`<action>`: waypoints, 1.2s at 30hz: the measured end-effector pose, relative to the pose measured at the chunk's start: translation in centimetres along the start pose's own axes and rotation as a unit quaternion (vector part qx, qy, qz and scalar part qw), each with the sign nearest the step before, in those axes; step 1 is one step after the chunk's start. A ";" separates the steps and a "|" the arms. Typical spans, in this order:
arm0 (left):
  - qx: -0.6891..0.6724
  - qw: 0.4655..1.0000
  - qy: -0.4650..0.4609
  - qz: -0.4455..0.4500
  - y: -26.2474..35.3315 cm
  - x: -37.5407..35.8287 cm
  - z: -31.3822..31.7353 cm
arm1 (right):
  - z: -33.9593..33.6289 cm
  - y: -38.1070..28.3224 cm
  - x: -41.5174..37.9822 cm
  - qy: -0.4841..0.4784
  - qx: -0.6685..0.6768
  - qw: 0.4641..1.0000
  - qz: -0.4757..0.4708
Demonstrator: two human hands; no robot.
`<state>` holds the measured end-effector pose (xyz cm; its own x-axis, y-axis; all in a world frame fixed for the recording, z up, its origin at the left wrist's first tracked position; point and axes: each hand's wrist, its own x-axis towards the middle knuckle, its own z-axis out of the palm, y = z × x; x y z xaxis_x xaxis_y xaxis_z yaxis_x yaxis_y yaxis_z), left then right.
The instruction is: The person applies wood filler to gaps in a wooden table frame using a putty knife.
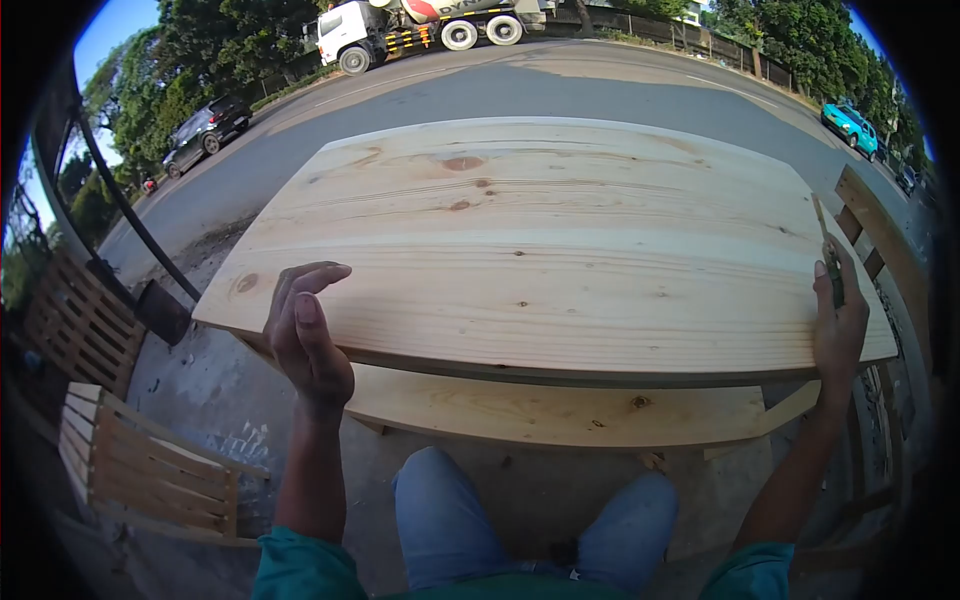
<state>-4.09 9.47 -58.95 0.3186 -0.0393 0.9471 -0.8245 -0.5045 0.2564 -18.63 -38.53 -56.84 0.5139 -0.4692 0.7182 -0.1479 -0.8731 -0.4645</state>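
A wide pale wooden tabletop (560,240) with dark knots and long grain lines lies in front of me. My left hand (308,335) is at its near left edge, fingers loosely bent and thumb apart, with nothing in it. Over at the right end, my right hand (842,310) is closed around a slim tool (835,272) with a dark handle and a thin yellowish strip pointing away from me. Its exact kind cannot be made out. The hand rests by the tabletop's right edge.
Below the tabletop runs a long wooden plank (560,408). A slatted wooden piece (160,465) stands at lower left, and wooden boards (885,240) stand at the right. Beyond lies a road (600,95) with a mixer truck (430,25), a black car (207,130) and a turquoise car (850,125).
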 end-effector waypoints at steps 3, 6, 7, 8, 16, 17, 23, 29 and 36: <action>-0.053 0.993 -0.057 0.094 3.5 -0.5 4.1 | 0.6 2.0 -0.1 0.124 0.018 0.992 0.005; 0.080 0.994 -0.043 0.062 3.9 0.4 5.7 | 0.7 1.3 0.1 0.187 0.094 0.978 0.000; 0.090 0.993 -0.050 0.053 3.8 0.7 6.0 | 0.8 0.9 0.3 0.200 0.113 0.973 -0.012; 0.101 0.992 -0.060 0.038 3.6 0.9 6.1 | 0.9 0.3 0.6 0.205 0.131 0.970 -0.023; 0.183 0.974 -0.119 -0.057 1.9 5.0 8.1 | 0.3 -3.8 -1.5 0.254 0.384 0.884 -0.082; 0.180 0.977 -0.105 -0.040 1.4 5.5 8.4 | 0.5 -4.8 -3.1 0.225 0.391 0.890 -0.066; 0.179 0.982 -0.068 0.009 0.1 7.3 9.5 | 4.1 -7.1 -12.6 0.026 0.458 0.887 0.052; 0.170 0.983 -0.016 0.061 -1.3 8.1 10.3 | 5.5 -10.7 -14.8 -0.065 0.431 0.900 0.022; 0.196 0.977 -0.080 -0.005 -0.7 9.1 10.0 | 8.2 -12.3 -13.8 -0.053 0.145 0.971 -0.180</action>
<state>4.03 0.83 -52.48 0.4204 -0.1525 0.8944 -0.5893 -0.7954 0.1414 -16.97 -20.21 -65.28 0.5750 -0.1105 0.8106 0.2940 -0.8968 -0.3307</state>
